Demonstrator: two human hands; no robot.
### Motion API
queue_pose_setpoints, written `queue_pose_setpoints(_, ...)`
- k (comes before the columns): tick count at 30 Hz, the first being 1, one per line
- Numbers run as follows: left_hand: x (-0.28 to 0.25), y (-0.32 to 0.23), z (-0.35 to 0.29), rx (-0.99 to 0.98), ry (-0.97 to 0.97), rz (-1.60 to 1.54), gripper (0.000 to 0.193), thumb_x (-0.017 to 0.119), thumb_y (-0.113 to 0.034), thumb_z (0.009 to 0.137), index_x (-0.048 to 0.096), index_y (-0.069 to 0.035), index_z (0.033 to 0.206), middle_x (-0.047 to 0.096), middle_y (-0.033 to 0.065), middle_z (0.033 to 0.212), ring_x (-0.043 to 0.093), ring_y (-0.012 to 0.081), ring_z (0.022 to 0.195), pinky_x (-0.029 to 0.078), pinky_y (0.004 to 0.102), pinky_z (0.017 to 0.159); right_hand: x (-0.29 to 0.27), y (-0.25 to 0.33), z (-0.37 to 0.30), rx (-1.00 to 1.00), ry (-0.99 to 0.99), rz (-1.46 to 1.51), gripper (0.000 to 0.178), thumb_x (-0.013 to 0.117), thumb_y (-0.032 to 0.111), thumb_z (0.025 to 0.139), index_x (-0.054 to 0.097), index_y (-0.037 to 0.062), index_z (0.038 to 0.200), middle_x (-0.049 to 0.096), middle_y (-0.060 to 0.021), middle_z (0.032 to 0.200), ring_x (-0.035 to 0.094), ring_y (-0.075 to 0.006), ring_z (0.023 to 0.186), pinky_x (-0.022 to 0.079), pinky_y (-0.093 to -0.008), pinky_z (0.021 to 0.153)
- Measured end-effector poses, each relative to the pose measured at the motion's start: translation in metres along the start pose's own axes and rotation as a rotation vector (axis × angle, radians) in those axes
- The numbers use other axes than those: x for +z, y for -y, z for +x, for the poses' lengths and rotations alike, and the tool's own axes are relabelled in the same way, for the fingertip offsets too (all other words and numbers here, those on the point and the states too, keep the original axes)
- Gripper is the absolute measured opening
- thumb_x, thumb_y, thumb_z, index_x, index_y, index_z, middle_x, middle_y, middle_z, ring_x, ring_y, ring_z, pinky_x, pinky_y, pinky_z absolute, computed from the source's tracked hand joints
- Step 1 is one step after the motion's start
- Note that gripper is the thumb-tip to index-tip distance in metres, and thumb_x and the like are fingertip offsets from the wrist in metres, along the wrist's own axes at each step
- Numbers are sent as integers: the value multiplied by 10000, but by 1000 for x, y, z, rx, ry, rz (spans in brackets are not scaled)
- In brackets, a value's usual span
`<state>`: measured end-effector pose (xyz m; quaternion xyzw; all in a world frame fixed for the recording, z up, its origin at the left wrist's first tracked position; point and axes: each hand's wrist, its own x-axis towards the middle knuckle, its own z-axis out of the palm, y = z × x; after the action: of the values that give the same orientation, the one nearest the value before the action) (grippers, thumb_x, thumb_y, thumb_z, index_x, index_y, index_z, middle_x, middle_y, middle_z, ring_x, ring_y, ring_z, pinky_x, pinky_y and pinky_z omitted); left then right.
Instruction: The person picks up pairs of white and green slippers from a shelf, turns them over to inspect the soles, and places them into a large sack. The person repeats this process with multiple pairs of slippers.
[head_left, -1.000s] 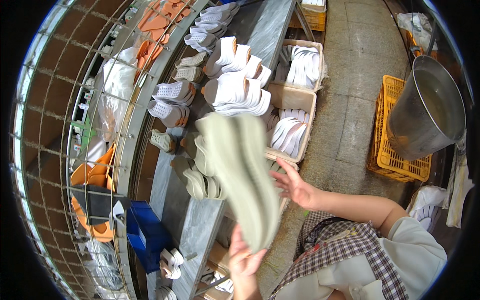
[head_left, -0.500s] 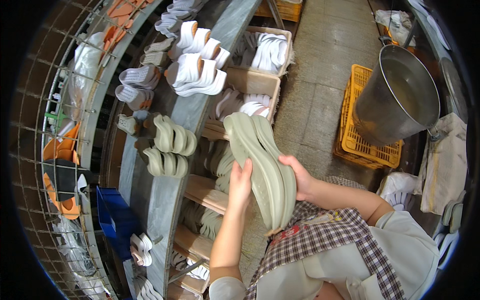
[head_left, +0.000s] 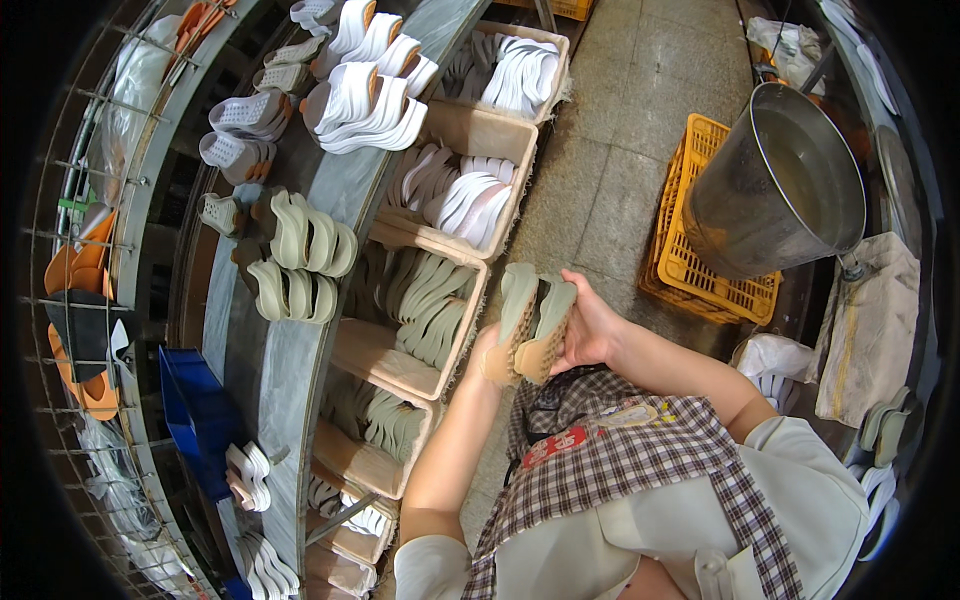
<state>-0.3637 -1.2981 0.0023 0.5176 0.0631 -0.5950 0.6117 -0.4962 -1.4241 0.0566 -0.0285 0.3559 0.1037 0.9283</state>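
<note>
A pair of grey-green shoe soles [head_left: 519, 303] with tan, textured ends is held side by side in front of my chest. Their tan ends point down toward me. My left hand [head_left: 487, 343] is at the left sole, its fingers mostly hidden behind it. My right hand [head_left: 593, 325] grips the right sole from its outer side, thumb near the upper edge. Left of them, an open lined box [head_left: 478, 320] holds several matching soles [head_left: 435, 300]. More grey-green soles [head_left: 322, 245] are stacked on the metal ledge [head_left: 290, 400].
White soles [head_left: 365, 110] are piled farther up the ledge, and a blue bin [head_left: 185, 425] stands on it. A wire grid [head_left: 60, 340] runs along the far left. To my right, a metal bucket of liquid [head_left: 735, 200] rests on yellow crates [head_left: 665, 265] beside a beige sack [head_left: 870, 330].
The soles have tipped from showing their long sides to showing their tan ends, looking shorter. My left hand has gone behind them. The shelf and boxes have shifted left and up in view.
</note>
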Motion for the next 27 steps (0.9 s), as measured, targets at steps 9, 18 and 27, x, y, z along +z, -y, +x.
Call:
queue_pose_setpoints(9, 15, -8, -18, -46, 121, -103, 330, 514, -217, 941, 554, 55, 1125, 641, 158, 1023, 661, 228, 859, 557, 351, 750, 11, -1, -4, -35, -10, -50, 782, 305, 672, 862, 313, 131, 1428, 269, -154, 1475, 259, -367, 1344, 207, -658, 1013)
queue_pose_setpoints(18, 34, -50, -42, 333, 204, -111, 349, 475, -128, 965, 401, -145, 1305, 520, 83, 1252, 528, 237, 1141, 454, 400, 970, 59, -5, -27, -823, 440, -450, 517, 339, 296, 992, 294, 20, 1426, 413, -120, 1382, 392, -186, 1272, 284, -349, 1084)
queue_pose_setpoints(27, 44, -64, -55, 447, 273, -116, 316, 525, -110, 940, 475, -130, 1251, 559, 60, 1208, 566, 208, 1079, 491, 363, 913, 62, -4, -29, -967, 355, -642, 545, 344, 274, 985, 250, -15, 1438, 291, -140, 1449, 278, -211, 1338, 221, -340, 1105)
